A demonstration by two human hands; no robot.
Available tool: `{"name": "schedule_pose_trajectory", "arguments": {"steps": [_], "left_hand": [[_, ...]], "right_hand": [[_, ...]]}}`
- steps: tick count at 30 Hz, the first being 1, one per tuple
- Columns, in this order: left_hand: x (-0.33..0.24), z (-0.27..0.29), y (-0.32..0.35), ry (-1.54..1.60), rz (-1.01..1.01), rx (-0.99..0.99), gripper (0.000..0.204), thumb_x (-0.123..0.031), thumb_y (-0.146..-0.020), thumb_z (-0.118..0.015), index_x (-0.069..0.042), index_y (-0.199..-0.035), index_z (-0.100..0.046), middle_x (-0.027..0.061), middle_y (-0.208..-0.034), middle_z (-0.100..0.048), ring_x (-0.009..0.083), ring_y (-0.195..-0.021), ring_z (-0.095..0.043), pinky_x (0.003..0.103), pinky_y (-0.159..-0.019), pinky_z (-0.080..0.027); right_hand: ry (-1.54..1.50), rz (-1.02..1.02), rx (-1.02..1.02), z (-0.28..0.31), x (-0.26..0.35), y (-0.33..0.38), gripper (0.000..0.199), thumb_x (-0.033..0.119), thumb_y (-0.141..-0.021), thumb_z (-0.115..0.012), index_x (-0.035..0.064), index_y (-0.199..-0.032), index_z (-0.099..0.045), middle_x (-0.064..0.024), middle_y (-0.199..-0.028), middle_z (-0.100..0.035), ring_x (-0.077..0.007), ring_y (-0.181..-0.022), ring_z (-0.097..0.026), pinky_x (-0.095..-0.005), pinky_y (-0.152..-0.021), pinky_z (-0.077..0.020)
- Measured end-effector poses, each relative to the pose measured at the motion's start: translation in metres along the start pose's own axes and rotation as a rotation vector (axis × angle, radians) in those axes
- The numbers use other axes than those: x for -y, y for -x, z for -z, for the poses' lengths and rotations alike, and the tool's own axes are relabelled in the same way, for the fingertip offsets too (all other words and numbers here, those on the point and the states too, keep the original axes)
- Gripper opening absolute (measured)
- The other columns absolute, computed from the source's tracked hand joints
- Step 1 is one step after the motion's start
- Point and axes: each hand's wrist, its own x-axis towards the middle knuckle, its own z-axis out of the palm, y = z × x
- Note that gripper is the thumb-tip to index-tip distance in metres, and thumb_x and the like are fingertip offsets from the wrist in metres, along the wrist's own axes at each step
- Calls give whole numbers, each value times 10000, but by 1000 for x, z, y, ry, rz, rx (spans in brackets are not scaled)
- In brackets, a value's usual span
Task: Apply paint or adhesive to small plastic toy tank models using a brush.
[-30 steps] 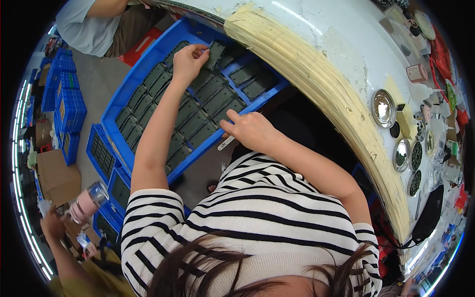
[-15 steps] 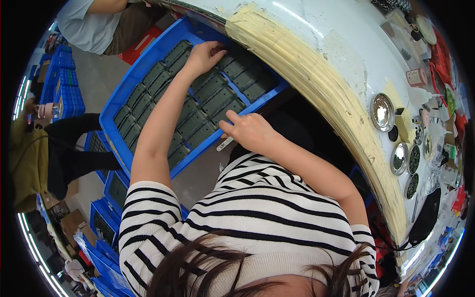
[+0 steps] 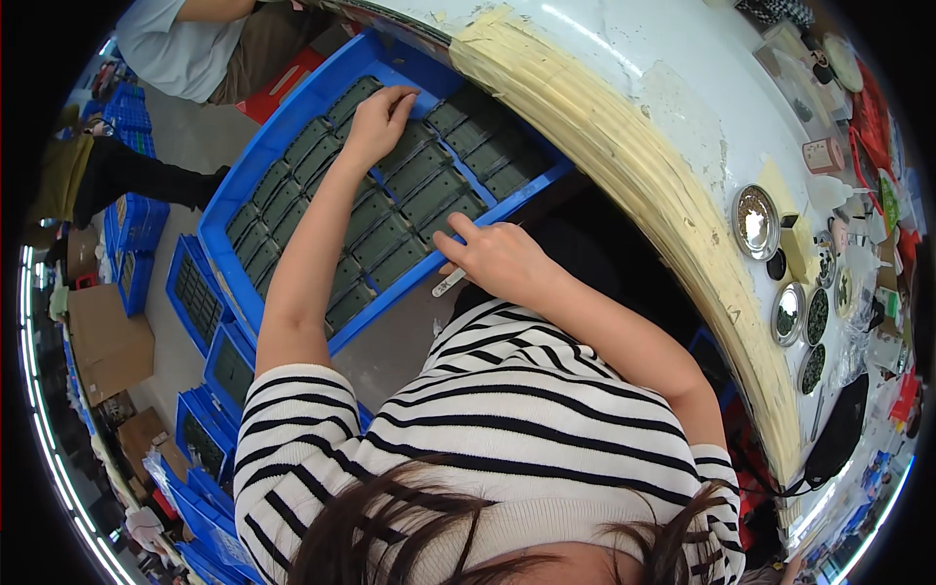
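Observation:
A large blue crate (image 3: pixel 390 304) lies tilted in front of me, filled with rows of dark grey-green rectangular plates (image 3: pixel 419 166). My left hand (image 3: pixel 378 125) is over the plates near the crate's far side, its fingers bent together in a pinch. Whatever is between those fingertips, if anything, is too small to make out. Beside the crate's near right edge, my right hand (image 3: pixel 502 258) is closed around a thin, pale, flat-handled tool (image 3: pixel 449 283). Its other end is hidden, so I cannot tell its kind.
To the right curves a white table (image 3: pixel 673 107) edged with yellowish tape. Round metal dishes (image 3: pixel 755 222) of small parts stand on it. More blue crates (image 3: pixel 200 292) and a cardboard box (image 3: pixel 109 341) are on the floor at left. One person (image 3: pixel 180 49) sits at upper left; another person's leg (image 3: pixel 146 180) shows below.
My left hand has shifted a little left over the plates. My right hand stays almost in place with the tool. At left, a passing person has moved farther off, uncovering crates and a box.

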Motion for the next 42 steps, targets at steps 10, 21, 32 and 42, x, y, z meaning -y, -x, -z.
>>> {"name": "schedule_pose_trajectory", "arguments": {"steps": [10,21,32,42], "left_hand": [[23,93,107,-67,249,-259,468,-384,-976,-546,-28,-1279,-584,185,-1283,-582,302,-1218,-537,378,-1021,-408],[95,204,267,-660,830,-549,812,-692,-843,-536,-85,-1381,-503,223,-1291,-568,389,-1224,-516,465,-1043,-376],[87,138,370,1146,900,-507,628,-676,-950,-350,-152,-1209,-579,16,-914,-621,160,-827,-615,292,-687,-534],[43,112,349,1063,945,-754,627,-685,-933,-397,-152,-1201,-590,19,-947,-626,166,-852,-605,306,-716,-522]], "right_hand": [[-7,-135,-30,28,7,33,366,212,-832,-699,71,-1150,-586,-128,-1160,-564,-274,-637,-652,-350,-585,-543],[185,-195,-34,11,-43,16,312,121,-800,-683,120,-1111,-651,-103,-1043,-603,-294,-762,-673,-393,-665,-550],[160,-185,-138,9,-72,5,376,46,-794,-677,132,-1160,-656,-96,-1058,-607,-313,-822,-671,-406,-728,-553],[154,-244,-211,7,-90,-8,402,64,-825,-661,128,-1219,-615,-117,-1243,-586,-356,-955,-652,-408,-826,-545]]}}
